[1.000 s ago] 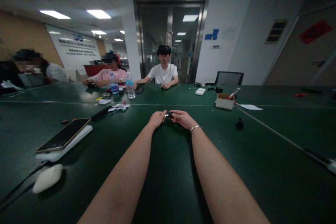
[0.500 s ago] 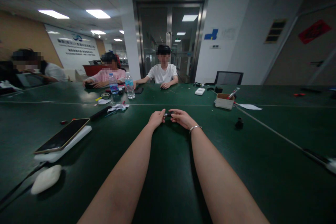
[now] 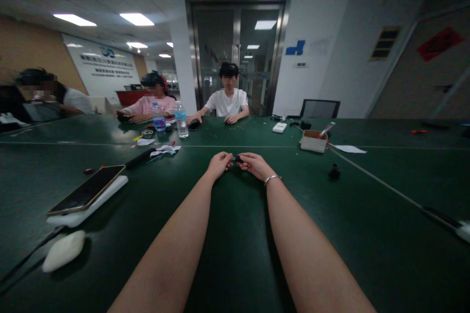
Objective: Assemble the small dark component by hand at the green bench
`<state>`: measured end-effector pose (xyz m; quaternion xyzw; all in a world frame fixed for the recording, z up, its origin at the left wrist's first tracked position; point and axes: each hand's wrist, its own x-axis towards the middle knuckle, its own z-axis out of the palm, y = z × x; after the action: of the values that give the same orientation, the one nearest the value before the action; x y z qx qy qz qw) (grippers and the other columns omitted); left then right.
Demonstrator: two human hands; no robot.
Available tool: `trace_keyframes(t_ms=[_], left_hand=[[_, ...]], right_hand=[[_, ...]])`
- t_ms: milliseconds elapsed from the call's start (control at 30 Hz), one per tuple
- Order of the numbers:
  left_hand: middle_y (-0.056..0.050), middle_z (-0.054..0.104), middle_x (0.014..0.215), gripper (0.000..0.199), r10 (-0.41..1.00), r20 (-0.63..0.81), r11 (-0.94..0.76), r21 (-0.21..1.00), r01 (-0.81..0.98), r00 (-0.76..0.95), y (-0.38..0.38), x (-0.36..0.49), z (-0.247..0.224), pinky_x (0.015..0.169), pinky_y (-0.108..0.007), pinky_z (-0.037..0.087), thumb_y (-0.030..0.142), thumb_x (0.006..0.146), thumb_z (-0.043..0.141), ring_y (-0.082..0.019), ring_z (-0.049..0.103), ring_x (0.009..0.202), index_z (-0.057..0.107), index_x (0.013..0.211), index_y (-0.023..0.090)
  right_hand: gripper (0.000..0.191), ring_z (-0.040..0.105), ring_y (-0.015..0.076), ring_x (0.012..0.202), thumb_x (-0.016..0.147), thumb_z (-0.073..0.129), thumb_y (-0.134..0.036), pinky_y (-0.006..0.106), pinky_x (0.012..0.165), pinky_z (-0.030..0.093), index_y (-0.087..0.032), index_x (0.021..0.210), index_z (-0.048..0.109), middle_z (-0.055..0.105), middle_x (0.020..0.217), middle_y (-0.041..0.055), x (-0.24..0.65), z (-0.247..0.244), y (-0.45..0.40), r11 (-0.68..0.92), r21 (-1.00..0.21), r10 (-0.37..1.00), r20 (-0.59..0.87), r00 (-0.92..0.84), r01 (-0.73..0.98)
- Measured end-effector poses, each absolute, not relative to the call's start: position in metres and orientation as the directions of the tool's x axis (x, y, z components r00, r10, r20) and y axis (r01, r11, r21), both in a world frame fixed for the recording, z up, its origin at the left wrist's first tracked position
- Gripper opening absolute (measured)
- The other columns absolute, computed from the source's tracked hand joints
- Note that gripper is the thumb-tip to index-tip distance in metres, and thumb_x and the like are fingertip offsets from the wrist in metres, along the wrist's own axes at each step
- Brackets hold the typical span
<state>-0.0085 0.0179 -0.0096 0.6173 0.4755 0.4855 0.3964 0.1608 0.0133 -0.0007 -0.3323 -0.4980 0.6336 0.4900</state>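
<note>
Both my hands are stretched out over the dark green table (image 3: 235, 234), close to each other. Between their fingertips is a small dark object (image 3: 238, 159) with a light, metallic-looking left end. My left hand (image 3: 220, 164) pinches the light end. My right hand (image 3: 254, 165), with a silver bracelet at its wrist, has its fingers closed on the dark end. The object is too small to name, and the fingers hide part of it.
On the left lie a phone (image 3: 88, 190) on a white box and a white mouse-like object (image 3: 65, 250). Ahead stand two bottles (image 3: 181, 121). A small box (image 3: 314, 142) and a black piece (image 3: 334, 172) are on the right. Several people sit across the table.
The fingers of my right hand have closed further round the dark end, and less of the object shows. Across the table, a person's hand now lies over the dark item near the bottles.
</note>
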Motion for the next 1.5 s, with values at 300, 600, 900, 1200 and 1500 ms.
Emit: trace_keyframes(t_ms=[300,600,900,1200,1500], left_hand=[[-0.004,0.062,0.073,0.024,0.977,0.206,-0.211,0.966,0.152,0.047,0.010,-0.006,-0.001,0.050,-0.019,0.042,0.035,0.073,0.059,-0.011,0.057,0.064,0.058,0.088,0.016],[-0.005,0.064,0.084,0.027,0.970,0.233,-0.240,0.963,0.126,0.064,0.006,-0.008,0.001,0.053,-0.019,0.043,0.029,0.065,0.066,-0.013,0.058,0.072,0.059,0.087,0.016],[-0.006,0.065,0.078,0.027,0.976,0.204,-0.214,0.965,0.152,0.079,0.010,-0.009,-0.001,0.053,-0.020,0.042,0.033,0.066,0.065,-0.012,0.057,0.068,0.062,0.083,0.013],[-0.003,0.060,0.061,0.037,0.978,0.187,-0.200,0.963,0.179,0.088,0.017,-0.009,-0.007,0.051,-0.022,0.040,0.048,0.072,0.057,-0.010,0.052,0.054,0.061,0.072,0.011],[-0.001,0.059,0.065,0.031,0.968,0.251,-0.252,0.953,0.170,0.029,0.015,-0.008,-0.008,0.047,-0.019,0.040,0.043,0.072,0.060,-0.008,0.050,0.051,0.058,0.083,0.015]], right_hand=[[0.009,0.061,0.0097,0.052,0.078,0.065,-0.013,0.019,0.050,0.051,-0.010,0.086,0.061,0.065,0.063,0.0059,0.160,0.000,0.012,-0.033,-0.953,0.958,0.056,-0.281,-0.302],[0.006,0.060,0.0095,0.052,0.081,0.060,-0.012,0.018,0.051,0.050,-0.010,0.086,0.060,0.065,0.062,0.0065,0.161,0.002,0.010,-0.029,-0.949,0.955,0.067,-0.291,-0.314],[0.006,0.061,0.0095,0.053,0.082,0.058,-0.011,0.018,0.052,0.051,-0.010,0.088,0.059,0.065,0.062,0.0061,0.161,0.000,0.012,-0.033,-0.951,0.957,0.059,-0.283,-0.308],[0.012,0.061,0.0088,0.054,0.080,0.058,-0.007,0.018,0.052,0.051,-0.011,0.091,0.060,0.066,0.067,0.0056,0.161,0.000,0.011,-0.025,-0.955,0.949,0.070,-0.306,-0.296],[0.017,0.062,0.0080,0.054,0.077,0.059,-0.005,0.017,0.053,0.051,-0.012,0.093,0.060,0.067,0.074,0.0055,0.162,-0.001,0.012,-0.008,-0.958,0.946,0.086,-0.312,-0.288]])
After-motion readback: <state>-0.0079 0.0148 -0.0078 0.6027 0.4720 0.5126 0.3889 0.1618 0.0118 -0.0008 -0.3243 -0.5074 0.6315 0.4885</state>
